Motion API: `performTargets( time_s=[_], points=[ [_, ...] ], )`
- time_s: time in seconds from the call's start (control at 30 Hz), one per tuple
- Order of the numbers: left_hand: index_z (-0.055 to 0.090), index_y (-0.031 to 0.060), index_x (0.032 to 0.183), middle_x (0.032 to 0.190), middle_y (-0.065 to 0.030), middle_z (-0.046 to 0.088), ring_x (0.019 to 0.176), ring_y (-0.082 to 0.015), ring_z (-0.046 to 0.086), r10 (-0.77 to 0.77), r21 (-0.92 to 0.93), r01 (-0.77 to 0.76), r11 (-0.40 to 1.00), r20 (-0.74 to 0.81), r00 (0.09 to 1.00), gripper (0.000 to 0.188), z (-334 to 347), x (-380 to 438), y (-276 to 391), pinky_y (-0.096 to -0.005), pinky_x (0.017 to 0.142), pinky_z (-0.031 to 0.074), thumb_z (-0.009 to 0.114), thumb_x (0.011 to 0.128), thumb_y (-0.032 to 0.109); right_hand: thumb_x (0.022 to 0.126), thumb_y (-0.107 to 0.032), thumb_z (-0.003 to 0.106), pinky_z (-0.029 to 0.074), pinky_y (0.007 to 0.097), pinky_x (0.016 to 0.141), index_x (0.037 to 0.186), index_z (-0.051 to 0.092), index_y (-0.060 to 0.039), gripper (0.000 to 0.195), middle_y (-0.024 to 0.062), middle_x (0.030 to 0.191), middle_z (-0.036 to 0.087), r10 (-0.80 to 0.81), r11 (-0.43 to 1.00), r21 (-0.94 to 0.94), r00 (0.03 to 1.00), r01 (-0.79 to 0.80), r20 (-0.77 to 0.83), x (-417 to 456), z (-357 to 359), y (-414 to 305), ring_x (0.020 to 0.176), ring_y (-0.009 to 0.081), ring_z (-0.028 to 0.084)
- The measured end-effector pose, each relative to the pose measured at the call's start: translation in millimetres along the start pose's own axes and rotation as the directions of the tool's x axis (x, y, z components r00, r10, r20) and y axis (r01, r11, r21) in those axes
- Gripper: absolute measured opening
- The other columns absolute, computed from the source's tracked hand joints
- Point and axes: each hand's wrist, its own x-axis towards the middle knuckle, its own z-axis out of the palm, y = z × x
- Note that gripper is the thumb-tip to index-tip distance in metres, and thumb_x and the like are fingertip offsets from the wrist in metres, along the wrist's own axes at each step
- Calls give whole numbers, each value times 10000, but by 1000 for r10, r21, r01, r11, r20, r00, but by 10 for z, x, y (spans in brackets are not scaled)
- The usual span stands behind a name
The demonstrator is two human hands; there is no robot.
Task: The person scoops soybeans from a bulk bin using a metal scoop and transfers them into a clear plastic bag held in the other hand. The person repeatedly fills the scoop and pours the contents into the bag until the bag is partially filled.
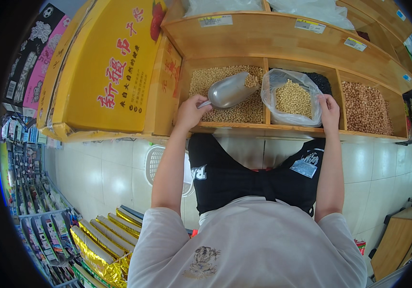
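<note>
My left hand (193,111) grips the handle of a metal scoop (229,90) over the left compartment, which is filled with soybeans (213,76). A few beans show at the scoop's mouth, which points right. My right hand (330,109) pinches the right rim of a clear plastic bag (269,91). The bag stands wide-mouthed in the middle compartment, with a heap of pale yellow soybeans (293,100) inside. Black beans (317,82) show behind and beside the bag, which hides most of that compartment.
Wooden dividers (266,91) separate the compartments. Reddish-tan peanuts or beans (366,109) fill the right one. Clear plastic bags (310,10) lie on the upper tier. A yellow carton (116,72) rises at left. Below are a white basket (153,165) and gold foil packs (98,248).
</note>
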Motion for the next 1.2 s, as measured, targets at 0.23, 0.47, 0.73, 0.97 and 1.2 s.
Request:
performTargets(
  time_s=[0.23, 0.47, 0.73, 0.97, 1.2],
  points=[
    [665, -15, 1145, 1055, -77, 762, 962, -120, 700, 49, -277, -59, 959, -43, 998, 274, 28, 93, -202, -278, 888, 550, 815, 925, 49, 1075, -234, 665, 470, 213, 768, 1066, 705, 4, 241, -20, 915, 681, -11, 1000, 6, 1000, 11, 8, 16, -4, 33, 844, 49, 587],
    [666, -9, 1157, 1065, -57, 757, 971, -97, 692, 57, -474, -52, 879, -3, 998, 280, -110, 1, 138, -254, 855, 555, 809, 917, 6, 1074, -231, 665, 469, 213, 763, 1074, 710, 5, 240, -24, 914, 680, -11, 1000, -10, 1000, 11, 8, 1, 3, 4, 839, 46, 581],
    [743, 83, 1060, 998, -87, 785, 904, -271, 742, 389, 456, -360, 814, 33, 921, 246, -561, -357, 1512, -397, 828, 549, 807, 901, 260, 1073, -216, 663, 474, 214, 768, 1078, 712, 8, 230, -22, 914, 684, -2, 1000, -5, 1000, 2, 6, 4, 5, -7, 843, 50, 588],
    [748, 107, 1061, 949, -64, 775, 877, -279, 728, 477, 656, -407, 636, 81, 875, 248, -626, -563, 1989, -405, 815, 521, 810, 877, 262, 1073, -211, 662, 474, 215, 761, 1065, 714, 7, 224, -23, 907, 685, -12, 1000, -29, 1000, 12, -7, 7, 8, -3, 833, 48, 584],
    [756, 118, 1052, 958, -63, 781, 879, -284, 732, 417, 603, -321, 730, -21, 909, 240, -822, -642, 1935, -412, 810, 528, 819, 874, 266, 1073, -208, 663, 469, 212, 755, 1054, 717, 8, 223, -27, 895, 677, -22, 1000, 17, 1000, 22, 2, 12, 8, 10, 827, 45, 578]
  ],
)
